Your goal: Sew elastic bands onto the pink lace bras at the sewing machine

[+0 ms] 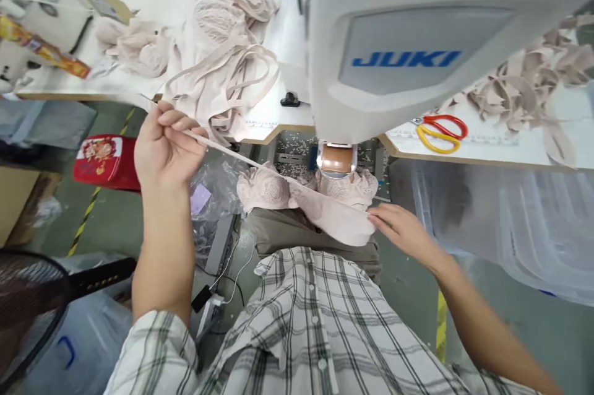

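A pale pink lace bra (266, 189) lies over my lap, below the head of a JUKI sewing machine (399, 42). My left hand (167, 141) is raised at the left, its fingers closed around a thin pale strap (227, 150) that runs taut and slanting down to the bra. At the right, the fingertips of my right hand (399, 228) pinch the end of the bra's smooth side band (338, 218), which is stretched out sideways. Part of the far cup is hidden behind the band and the machine.
Bras and straps are heaped (227, 42) on the white table at the left. Red-and-yellow scissors (440, 134) and fabric scraps (520, 88) lie at the right. Clear plastic bins (533, 228) stand below. A red stool (106, 163) and a black mesh racket (34, 302) are on the left.
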Motion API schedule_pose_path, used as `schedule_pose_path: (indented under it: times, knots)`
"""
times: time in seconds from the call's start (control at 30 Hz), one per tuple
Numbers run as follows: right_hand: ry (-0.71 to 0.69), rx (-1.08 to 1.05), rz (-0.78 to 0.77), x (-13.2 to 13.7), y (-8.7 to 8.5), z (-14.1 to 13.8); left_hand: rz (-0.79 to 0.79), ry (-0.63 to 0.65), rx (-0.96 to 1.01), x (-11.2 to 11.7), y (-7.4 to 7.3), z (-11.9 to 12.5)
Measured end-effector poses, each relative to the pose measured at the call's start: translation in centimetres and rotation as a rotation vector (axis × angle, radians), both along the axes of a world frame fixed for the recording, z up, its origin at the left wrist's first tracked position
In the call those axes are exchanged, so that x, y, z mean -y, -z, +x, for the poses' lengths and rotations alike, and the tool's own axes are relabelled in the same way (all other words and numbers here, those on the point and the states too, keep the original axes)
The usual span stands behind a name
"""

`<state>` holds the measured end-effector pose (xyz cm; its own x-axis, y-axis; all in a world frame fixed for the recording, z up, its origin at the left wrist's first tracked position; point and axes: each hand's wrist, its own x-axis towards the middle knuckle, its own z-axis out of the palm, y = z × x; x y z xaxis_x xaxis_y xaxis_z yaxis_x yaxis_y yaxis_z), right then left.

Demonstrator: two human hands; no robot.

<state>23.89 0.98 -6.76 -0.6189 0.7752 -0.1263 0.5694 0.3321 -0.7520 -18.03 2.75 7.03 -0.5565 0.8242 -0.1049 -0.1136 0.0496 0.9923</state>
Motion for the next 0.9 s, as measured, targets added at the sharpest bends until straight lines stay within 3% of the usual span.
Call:
schedule_pose_path:
  times: [0.13, 0.23, 0.33, 0.4, 0.47, 0.53, 0.57, 0.63, 0.77, 0.9]
  knots:
    - [0.178, -0.065, -0.147, -0.5, 0.0, 1.1, -0.082, -0.125, -0.039, -0.9, 1.7, -4.6]
    - [0.469, -0.191, -0.257, -0.1, 0.6, 0.9, -0.123, -0.187, 0.001, -1.0, 3.0, -6.0]
    - [0.93, -0.42, -0.02, 0.7, 1.1, -0.7, -0.17, -0.134, 0.043, -0.4, 4.3, -4.2]
    - [1.091, -0.481, 0.168, 1.1, 1.1, -2.2, -0.21, -0.01, 0.084, 0.4, 5.6, -0.9]
    - [0.947, -0.405, 0.136, 1.2, 0.6, -4.1, -0.25, 0.173, 0.135, 1.5, 7.0, 3.6]
    - [0.653, -0.328, -0.042, 1.1, -0.1, -5.8, -0.265, 0.367, 0.186, 2.7, 8.2, 8.2]
    - [0.515, -0.317, -0.127, 0.9, -0.6, -6.5, -0.246, 0.519, 0.227, 3.3, 8.5, 10.1]
    - [0.354, -0.347, -0.219, 0.6, -1.6, -7.6, -0.224, 0.686, 0.194, 4.3, 8.6, 13.0]
    - [0.256, -0.396, -0.265, -0.1, -3.6, -8.2, -0.192, 0.786, -0.135, 4.9, 7.9, 15.0]
    - [0.179, -0.262, -0.237, -0.6, -5.2, -7.7, -0.221, 0.872, -0.441, 4.7, 7.6, 15.3]
